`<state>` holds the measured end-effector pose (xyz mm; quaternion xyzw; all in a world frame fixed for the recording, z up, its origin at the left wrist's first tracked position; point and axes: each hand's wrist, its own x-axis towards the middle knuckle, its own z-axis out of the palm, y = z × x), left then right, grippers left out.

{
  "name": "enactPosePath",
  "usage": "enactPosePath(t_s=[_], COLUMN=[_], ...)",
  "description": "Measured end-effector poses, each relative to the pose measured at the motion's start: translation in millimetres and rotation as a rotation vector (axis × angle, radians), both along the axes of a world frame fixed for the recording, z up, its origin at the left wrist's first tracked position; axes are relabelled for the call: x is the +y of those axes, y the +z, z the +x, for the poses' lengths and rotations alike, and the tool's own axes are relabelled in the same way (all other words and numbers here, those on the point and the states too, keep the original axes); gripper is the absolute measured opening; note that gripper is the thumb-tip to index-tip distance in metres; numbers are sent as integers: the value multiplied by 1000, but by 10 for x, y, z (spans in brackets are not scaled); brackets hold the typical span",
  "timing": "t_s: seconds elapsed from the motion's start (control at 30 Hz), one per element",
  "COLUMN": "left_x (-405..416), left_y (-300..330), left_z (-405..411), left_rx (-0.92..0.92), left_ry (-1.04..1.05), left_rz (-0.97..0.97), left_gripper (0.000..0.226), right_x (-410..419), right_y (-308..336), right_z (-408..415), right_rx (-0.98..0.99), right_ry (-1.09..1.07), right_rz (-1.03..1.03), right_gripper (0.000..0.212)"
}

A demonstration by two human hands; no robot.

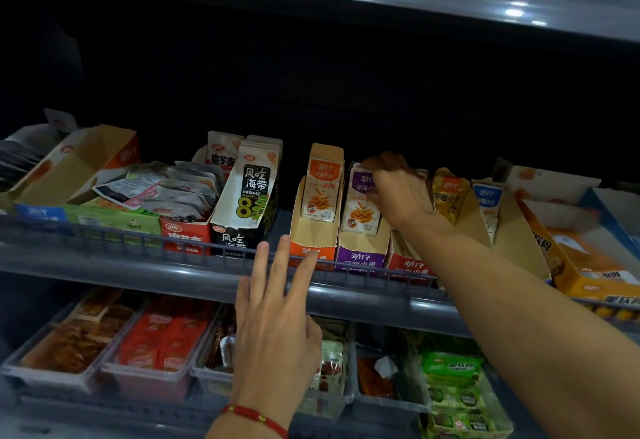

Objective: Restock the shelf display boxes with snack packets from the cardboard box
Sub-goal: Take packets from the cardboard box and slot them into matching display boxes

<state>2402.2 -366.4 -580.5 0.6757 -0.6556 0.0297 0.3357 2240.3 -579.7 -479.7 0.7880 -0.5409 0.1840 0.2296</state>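
On the middle shelf stands a row of cardboard display boxes. My right hand (pixel 394 189) reaches into the purple display box (pixel 362 255) and grips the top of the purple snack packets (pixel 360 206) standing in it. To its left, the orange display box (pixel 311 248) holds orange packets (pixel 318 196). My left hand (pixel 277 314), a red string on its wrist, hovers with straight spread fingers in front of the shelf rail (pixel 207 248), its fingertips near the orange box's front. The cardboard supply box is out of sight.
A black seaweed box (pixel 249 203) and red and green boxes with loose grey packets (pixel 173 186) stand at left. Yellow and blue packet boxes (pixel 450 196) and a big orange box (pixel 588 265) sit at right. Clear bins of snacks (pixel 156 341) fill the lower shelf.
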Motion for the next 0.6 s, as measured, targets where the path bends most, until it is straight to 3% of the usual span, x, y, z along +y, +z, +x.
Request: enactPosePath(t_s=[0.17, 0.27, 0.37, 0.47, 0.53, 0.6], left_x=[57, 160, 288, 407, 516, 627], left_y=[3, -15, -98, -304, -553, -947], left_z=[-24, -66, -102, -159, -261, -373], left_rx=[5, 115, 244, 306, 300, 283], left_ry=[-50, -142, -194, -233, -236, -217], left_rz=[-5, -56, -50, -6, 142, 356], left_gripper=[91, 74, 56, 46, 41, 39], right_x=[221, 618, 1272, 1901, 2190, 2366], right_y=[74, 65, -190, -797, -1386, -2008], right_z=[-22, -102, -278, -534, -697, -831], right_rx=[-48, -165, -293, -359, -349, -247], right_ry=[67, 277, 483, 561, 495, 374], right_rz=[-48, -171, -162, 10, 172, 458], right_gripper=[53, 33, 16, 8, 10, 17])
